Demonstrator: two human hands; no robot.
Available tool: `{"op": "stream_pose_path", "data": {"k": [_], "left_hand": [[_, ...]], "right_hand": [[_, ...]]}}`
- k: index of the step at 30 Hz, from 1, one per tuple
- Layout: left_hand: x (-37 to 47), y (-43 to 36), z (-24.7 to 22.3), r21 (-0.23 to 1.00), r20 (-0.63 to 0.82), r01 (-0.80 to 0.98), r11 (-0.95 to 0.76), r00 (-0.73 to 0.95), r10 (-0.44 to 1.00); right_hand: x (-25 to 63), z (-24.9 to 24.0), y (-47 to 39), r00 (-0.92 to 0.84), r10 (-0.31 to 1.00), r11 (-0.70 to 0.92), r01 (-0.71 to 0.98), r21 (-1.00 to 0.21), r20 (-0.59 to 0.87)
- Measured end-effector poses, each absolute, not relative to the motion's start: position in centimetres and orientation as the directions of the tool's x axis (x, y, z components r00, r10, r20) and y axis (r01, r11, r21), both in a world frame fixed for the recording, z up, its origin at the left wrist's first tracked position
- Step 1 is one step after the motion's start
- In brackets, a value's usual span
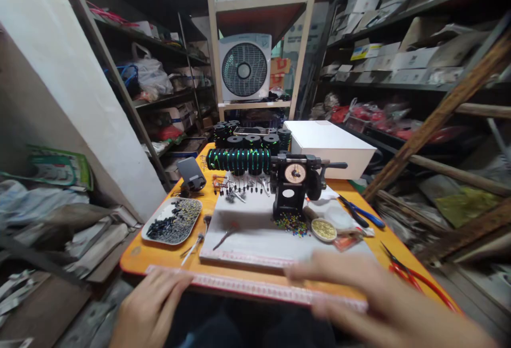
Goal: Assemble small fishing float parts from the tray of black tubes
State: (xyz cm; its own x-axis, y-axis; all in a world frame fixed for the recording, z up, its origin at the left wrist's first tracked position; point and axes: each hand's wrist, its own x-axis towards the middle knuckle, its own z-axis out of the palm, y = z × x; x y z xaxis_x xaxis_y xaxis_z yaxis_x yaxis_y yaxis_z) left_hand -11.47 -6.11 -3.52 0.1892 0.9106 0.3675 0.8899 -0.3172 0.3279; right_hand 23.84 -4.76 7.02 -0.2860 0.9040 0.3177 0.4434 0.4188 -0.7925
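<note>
My left hand (154, 305) lies on the table's front edge, fingers stretched over the left end of a printed measuring strip (247, 284). My right hand (359, 289) is blurred over the strip's right part; its fingers look apart, and nothing shows between them. Beyond the hands, a white board (247, 225) carries a black hand-crank winder (289, 191) with a round dial. From its left side extends a row of black, ribbed pieces with green strands (238, 162). Small coloured beads (293, 224) lie at its base, beside a dish of yellowish bits (323, 229).
At left on the orange table (133, 257) is a white tray of small dark and grey parts (195, 204). Blue-handled pliers (361, 212) and red-handled pliers (415, 273) lie right. Behind stand black spools (252, 140), a white box (331, 138) and a fan (244, 68).
</note>
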Motion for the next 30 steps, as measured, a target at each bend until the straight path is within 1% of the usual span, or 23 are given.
{"op": "stream_pose_path", "data": {"k": [1,2,3,5,6,8,11,13,15,17,19,21,24,26,28,30], "left_hand": [[-10.1,-4.5,-1.6,0.191,0.359,0.915,-0.356,0.273,0.893],[-8.6,-2.9,-0.1,0.148,0.349,0.921,-0.361,0.292,0.89],[-7.0,-1.3,0.9,0.127,0.35,0.926,-0.354,0.292,0.89],[-4.5,1.1,1.6,0.102,0.359,0.946,-0.309,0.255,0.898],[-3.6,1.8,1.4,0.102,0.361,0.95,-0.296,0.242,0.901],[-3.0,2.4,0.6,0.123,0.362,0.949,-0.291,0.23,0.903],[-4.6,1.7,-0.1,0.193,0.354,0.924,-0.33,0.248,0.901],[-6.9,1.2,0.4,0.238,0.36,0.91,-0.341,0.243,0.901],[-9.7,1.4,1.4,0.262,0.376,0.913,-0.314,0.203,0.904],[-12.2,2.6,2.5,0.261,0.391,0.935,-0.24,0.125,0.912],[-13.8,4.5,3.4,0.228,0.395,0.957,-0.18,0.078,0.915],[-14.0,6.7,3.9,0.183,0.383,0.969,-0.167,0.086,0.92],[-12.5,9.6,4.0,0.14,0.359,0.974,-0.181,0.12,0.925],[-11.3,11.1,3.6,0.157,0.343,0.968,-0.197,0.134,0.93],[-10.6,12.0,2.9,0.221,0.33,0.949,-0.226,0.146,0.933],[-10.2,12.4,2.3,0.328,0.33,0.906,-0.266,0.154,0.931]], "right_hand": [[23.2,9.1,-2.4,-0.49,0.795,0.593,0.498,-0.633,0.359],[22.4,11.0,0.4,-0.522,0.718,0.696,0.544,-0.468,0.461],[21.5,12.7,3.4,-0.507,0.697,0.714,0.561,-0.42,0.507],[19.5,15.1,9.4,-0.507,0.695,0.71,0.596,-0.375,0.511],[18.6,15.7,12.0,-0.519,0.702,0.703,0.615,-0.357,0.488],[17.2,16.2,16.2,-0.573,0.721,0.69,0.644,-0.329,0.39],[16.4,15.7,19.0,-0.608,0.747,0.665,0.694,-0.276,0.27],[16.4,15.0,19.1,-0.612,0.753,0.657,0.719,-0.226,0.24],[16.4,14.2,18.1,-0.608,0.75,0.654,0.74,-0.158,0.259],[16.2,13.2,16.6,-0.59,0.736,0.644,0.761,-0.075,0.332],[15.8,12.2,15.2,-0.558,0.715,0.615,0.789,0.001,0.42],[15.5,11.9,14.3,-0.545,0.698,0.593,0.803,0.051,0.465],[15.5,12.7,14.7,-0.542,0.711,0.582,0.811,0.058,0.449],[15.7,13.8,15.7,-0.546,0.738,0.583,0.812,0.034,0.396],[15.8,14.7,16.6,-0.56,0.758,0.589,0.808,0.017,0.333],[15.7,14.8,17.0,-0.556,0.772,0.577,0.816,0.027,0.307]]}}
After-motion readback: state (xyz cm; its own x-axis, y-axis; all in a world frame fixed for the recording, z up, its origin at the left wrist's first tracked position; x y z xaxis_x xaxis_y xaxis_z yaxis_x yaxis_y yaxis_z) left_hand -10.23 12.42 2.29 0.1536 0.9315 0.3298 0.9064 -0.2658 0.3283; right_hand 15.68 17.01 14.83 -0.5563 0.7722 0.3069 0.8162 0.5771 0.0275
